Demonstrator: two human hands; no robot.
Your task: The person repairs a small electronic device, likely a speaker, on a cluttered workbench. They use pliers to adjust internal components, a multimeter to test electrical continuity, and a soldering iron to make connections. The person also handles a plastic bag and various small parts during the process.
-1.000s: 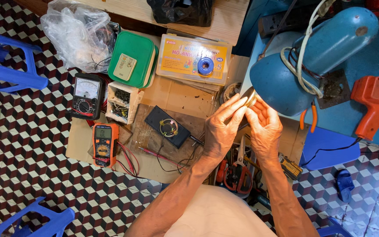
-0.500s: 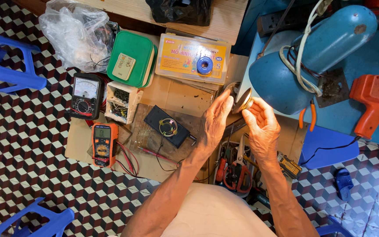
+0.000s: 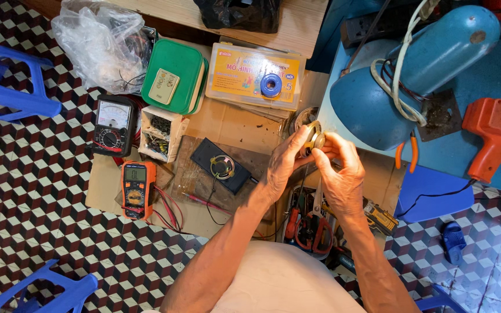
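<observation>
Head view, looking straight down: both hands meet over the right edge of the cardboard sheet [image 3: 227, 124] that covers the checkered floor [image 3: 42, 174]. Left hand [image 3: 284, 165] and right hand [image 3: 343, 174] pinch one small round metal part [image 3: 314, 139] between fingertips, both hands closed narrow on it, part raised off the sheet. Exact kind of part is too small to tell. It sits just beside the shade of the blue desk lamp [image 3: 413, 75], which lies on the blue surface [image 3: 476, 156] at right.

On the cardboard near the left hand: black flat board with a small round speaker [image 3: 221, 167] on it, near the sheet's middle. Orange digital multimeter [image 3: 136, 186] at the sheet's left edge, red leads trailing from it. Black analog meter [image 3: 111, 124] above that. Small open box of bits [image 3: 159, 133] beside the meter. Green case [image 3: 174, 75] and yellow flat box [image 3: 256, 75] with a blue tape roll [image 3: 271, 85] on top, along the far edge.

Below the hands: scissors with red handles [image 3: 314, 223]. Orange power tool [image 3: 491, 136] at far right. Clear plastic bag [image 3: 97, 43] at far left corner.
</observation>
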